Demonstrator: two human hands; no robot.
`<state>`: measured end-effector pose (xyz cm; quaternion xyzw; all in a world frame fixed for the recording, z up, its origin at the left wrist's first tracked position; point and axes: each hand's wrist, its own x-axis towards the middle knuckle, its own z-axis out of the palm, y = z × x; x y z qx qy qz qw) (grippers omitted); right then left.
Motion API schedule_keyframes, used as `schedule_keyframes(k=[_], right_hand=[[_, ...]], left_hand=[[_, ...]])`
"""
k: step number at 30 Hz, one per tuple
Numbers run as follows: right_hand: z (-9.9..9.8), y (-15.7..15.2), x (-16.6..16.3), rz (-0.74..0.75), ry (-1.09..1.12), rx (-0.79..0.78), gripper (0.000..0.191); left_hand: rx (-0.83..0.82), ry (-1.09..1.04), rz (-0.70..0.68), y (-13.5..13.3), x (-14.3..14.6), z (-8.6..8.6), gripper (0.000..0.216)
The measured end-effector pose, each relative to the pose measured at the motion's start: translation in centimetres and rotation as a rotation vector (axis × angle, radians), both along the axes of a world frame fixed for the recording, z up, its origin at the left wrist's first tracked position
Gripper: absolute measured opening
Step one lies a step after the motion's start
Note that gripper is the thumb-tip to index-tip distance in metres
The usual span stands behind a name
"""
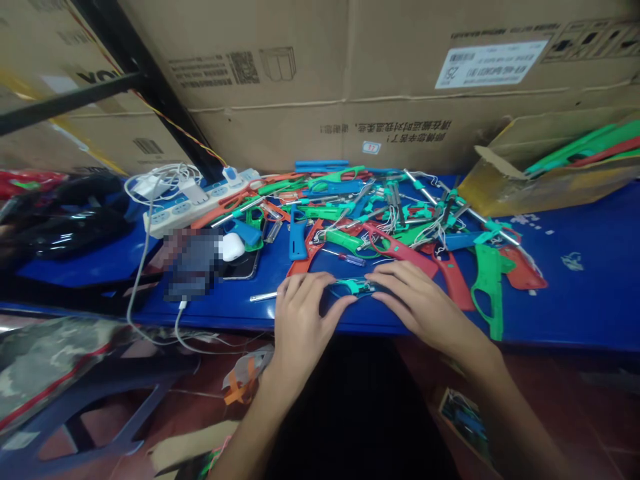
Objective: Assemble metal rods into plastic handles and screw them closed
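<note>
Both my hands rest on the blue table (575, 293) near its front edge. My left hand (305, 310) and my right hand (417, 300) together grip a small teal part with a metal rod (356, 287) that sticks out to the left. Fingers of both hands curl and pinch around that part. Just behind my hands lies a heap of red, green and blue plastic handle shells (380, 220) tangled with wires and metal tubes.
A white power strip (200, 200) with cables, a phone and white earbuds case (233, 247) sit at left. A cardboard box (550, 173) holding green and red shells stands at right. Large cartons form the back wall. Black bags lie far left.
</note>
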<state>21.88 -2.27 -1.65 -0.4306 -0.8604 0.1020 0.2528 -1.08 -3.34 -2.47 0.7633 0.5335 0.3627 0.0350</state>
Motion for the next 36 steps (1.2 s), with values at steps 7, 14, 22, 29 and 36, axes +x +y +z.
schedule_keyframes(k=[7,14,22,29,36], right_hand=[[0.3,-0.1,-0.2,0.027,-0.047,0.010,0.029],[0.0,0.0,-0.6,-0.011,-0.095,0.014,0.031],[-0.1,0.0,-0.6,-0.038,-0.036,0.023,0.032],[-0.1,-0.2,-0.3,-0.072,0.032,0.001,0.060],[-0.1,-0.3,-0.1,-0.168,0.130,0.015,0.062]], left_hand=[[-0.030,0.054,-0.034,0.2,-0.4,0.5,0.024],[-0.025,0.284,-0.094,0.8,-1.2,1.5,0.027],[0.013,0.226,-0.161,0.9,-1.4,0.9,0.026],[0.012,-0.030,-0.016,4.6,-3.0,2.6,0.037],[-0.279,0.126,0.242,10.1,-2.9,2.8,0.048]])
